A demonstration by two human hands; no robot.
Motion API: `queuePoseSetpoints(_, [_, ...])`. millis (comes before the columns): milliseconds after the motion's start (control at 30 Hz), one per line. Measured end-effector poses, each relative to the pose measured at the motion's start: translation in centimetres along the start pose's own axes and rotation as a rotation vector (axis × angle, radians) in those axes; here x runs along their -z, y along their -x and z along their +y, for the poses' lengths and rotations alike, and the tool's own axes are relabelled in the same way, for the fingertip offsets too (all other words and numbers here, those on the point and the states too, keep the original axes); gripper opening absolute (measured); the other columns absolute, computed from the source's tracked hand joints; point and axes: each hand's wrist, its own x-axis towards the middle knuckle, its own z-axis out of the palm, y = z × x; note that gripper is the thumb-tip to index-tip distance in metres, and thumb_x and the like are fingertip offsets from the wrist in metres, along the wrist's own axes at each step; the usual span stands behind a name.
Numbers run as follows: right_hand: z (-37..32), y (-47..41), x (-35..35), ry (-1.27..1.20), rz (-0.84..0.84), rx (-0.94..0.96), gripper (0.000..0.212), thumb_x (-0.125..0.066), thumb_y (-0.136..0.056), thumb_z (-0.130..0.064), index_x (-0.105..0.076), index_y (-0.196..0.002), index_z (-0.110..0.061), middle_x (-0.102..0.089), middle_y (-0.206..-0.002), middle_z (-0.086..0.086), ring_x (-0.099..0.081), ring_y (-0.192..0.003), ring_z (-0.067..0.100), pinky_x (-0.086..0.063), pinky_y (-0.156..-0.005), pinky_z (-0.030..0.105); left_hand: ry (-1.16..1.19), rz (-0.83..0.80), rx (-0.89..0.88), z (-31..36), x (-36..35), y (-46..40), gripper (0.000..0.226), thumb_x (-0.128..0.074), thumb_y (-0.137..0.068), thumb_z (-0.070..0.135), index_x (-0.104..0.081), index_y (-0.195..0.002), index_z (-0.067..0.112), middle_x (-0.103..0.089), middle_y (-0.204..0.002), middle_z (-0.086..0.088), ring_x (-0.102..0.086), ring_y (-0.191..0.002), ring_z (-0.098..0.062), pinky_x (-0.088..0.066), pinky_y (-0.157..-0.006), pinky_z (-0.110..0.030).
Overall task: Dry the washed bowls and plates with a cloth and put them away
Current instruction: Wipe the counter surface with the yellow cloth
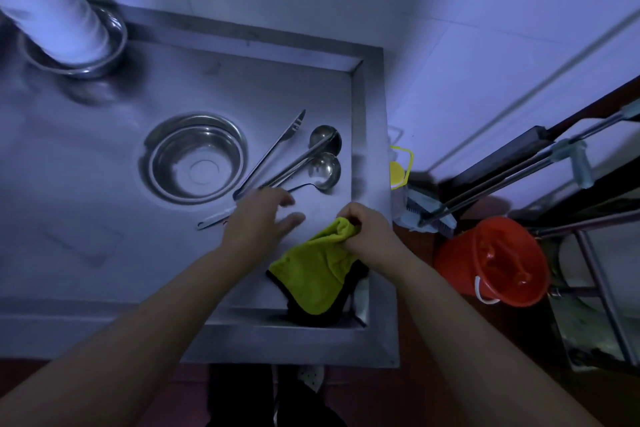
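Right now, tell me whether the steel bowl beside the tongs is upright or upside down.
Upright: the steel bowl shows its open, empty inside, ringed base visible, left of the tongs.

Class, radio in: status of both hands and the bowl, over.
Right hand shut on cloth. Left hand open, over utensil handles. Bowl untouched on counter; ladles beside it.

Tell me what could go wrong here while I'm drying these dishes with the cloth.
1. The green cloth is pinched only at one corner by the right hand; the rest sags over the steel counter's front rim, so it could slip off.
2. The left hand reaches in among the loose ladles and tongs; a nudge could send them clattering.
3. The tall stack of white dishes in a steel bowl appears to lean and might topple if bumped.
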Motion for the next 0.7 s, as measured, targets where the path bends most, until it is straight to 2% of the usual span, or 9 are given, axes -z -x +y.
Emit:
queuePoseSetpoints(33, [0.0, 0.5, 0.6, -0.007, 0.001, 0.019, 0.024, -0.067, -0.068, 0.011, -0.061, -0.079, -0.009, -0.057, -0.068, -0.006, -0.049, -0.061, 0.0, -0.039, -0.054, 0.013, 0.104, -0.116, 0.029, 0.5, 0.1, 1.3, 0.027, -0.073, -0.076, 0.036, -0.063, -0.097, 0.021, -0.062, -0.095, 0.001, -0.057, -0.089, -0.019, -0.042, -0.075, -0.03])
queuePoseSetpoints(100, [-0.1, 1.6, 1.5, -0.037, 0.003, 0.038, 0.031, -0.066, -0.067, 0.014, -0.057, -0.076, -0.015, -0.056, -0.067, -0.006, -0.048, -0.058, -0.003, -0.04, -0.054, 0.015, 0.08, -0.296, 0.055, 1.2, -0.4, 3.5, 0.026, -0.073, -0.074, 0.039, -0.059, -0.093, 0.028, -0.059, -0.093, 0.006, -0.054, -0.089, -0.015, -0.039, -0.072, -0.028])
queuePoseSetpoints(200, [-0.1, 3.0, 2.5, -0.075, 0.04, 0.048, 0.041, -0.064, -0.067, 0.015, -0.054, -0.076, -0.024, -0.056, -0.067, -0.005, -0.048, -0.057, -0.006, -0.041, -0.054, 0.017, 0.126, -0.291, 0.086, 2.5, -1.0, 5.2, 0.021, -0.076, -0.074, 0.029, -0.058, -0.083, 0.023, -0.053, -0.082, 0.009, -0.053, -0.086, -0.016, -0.039, -0.068, -0.029])
queuePoseSetpoints(300, [0.1, 4.2, 3.5, 0.103, 0.023, 0.113, 0.052, -0.066, -0.07, 0.005, -0.06, -0.108, -0.031, -0.059, -0.084, -0.003, -0.054, -0.073, 0.003, -0.048, -0.068, 0.024, 0.212, -0.304, -0.024, 3.3, -1.9, 5.8, 0.018, -0.079, -0.071, 0.014, -0.062, -0.075, 0.009, -0.06, -0.092, -0.005, -0.056, -0.096, -0.023, -0.044, -0.082, -0.032])
queuePoseSetpoints(333, [0.2, 4.6, 3.9, 0.19, -0.009, 0.162, 0.061, -0.066, -0.071, 0.003, -0.059, -0.122, -0.031, -0.057, -0.09, -0.003, -0.054, -0.08, 0.006, -0.048, -0.074, 0.025, 0.212, -0.328, -0.025, 3.5, -2.0, 6.0, 0.016, -0.078, -0.073, 0.014, -0.064, -0.078, 0.007, -0.06, -0.098, -0.008, -0.056, -0.099, -0.024, -0.043, -0.083, -0.031])
queuePoseSetpoints(400, [0.1, 5.2, 4.6, 0.388, -0.076, 0.269, 0.066, -0.065, -0.073, 0.0, -0.056, -0.131, -0.032, -0.055, -0.098, -0.001, -0.054, -0.089, 0.012, -0.047, -0.077, 0.03, 0.11, -0.36, 0.007, 3.4, -2.3, 6.1, 0.018, -0.074, -0.077, 0.023, -0.068, -0.09, 0.012, -0.059, -0.105, -0.004, -0.056, -0.101, -0.022, -0.041, -0.084, -0.031])
queuePoseSetpoints(467, [-0.2, 5.7, 5.1, 0.531, -0.098, 0.347, 0.058, -0.064, -0.075, -0.003, -0.062, -0.126, -0.031, -0.058, -0.106, 0.001, -0.058, -0.094, 0.017, -0.049, -0.074, 0.036, -0.034, -0.365, 0.008, 3.5, -2.3, 6.0, 0.021, -0.069, -0.08, 0.03, -0.07, -0.098, 0.02, -0.058, -0.106, -0.002, -0.053, -0.1, -0.02, -0.039, -0.085, -0.031])
queuePoseSetpoints(567, [-0.5, 6.2, 6.0, 0.626, -0.12, 0.415, 0.039, -0.066, -0.077, -0.007, -0.069, -0.113, -0.023, -0.061, -0.112, 0.0, -0.062, -0.094, 0.02, -0.05, -0.073, 0.041, -0.062, -0.368, 0.035, 4.2, -1.6, 5.9, 0.019, -0.066, -0.082, 0.028, -0.07, -0.098, 0.018, -0.054, -0.104, -0.003, -0.055, -0.095, -0.021, -0.039, -0.079, -0.029])
queuePoseSetpoints(700, [-1.0, 6.4, 7.0, 0.584, -0.156, 0.399, 0.024, -0.076, -0.073, -0.012, -0.068, -0.096, -0.011, -0.062, -0.095, 0.002, -0.056, -0.085, 0.016, -0.046, -0.079, 0.037, -0.012, -0.324, 0.015, 5.3, 1.2, 6.2, 0.006, -0.069, -0.08, 0.021, -0.066, -0.086, 0.02, -0.048, -0.093, 0.003, -0.053, -0.086, -0.016, -0.04, -0.074, -0.027])
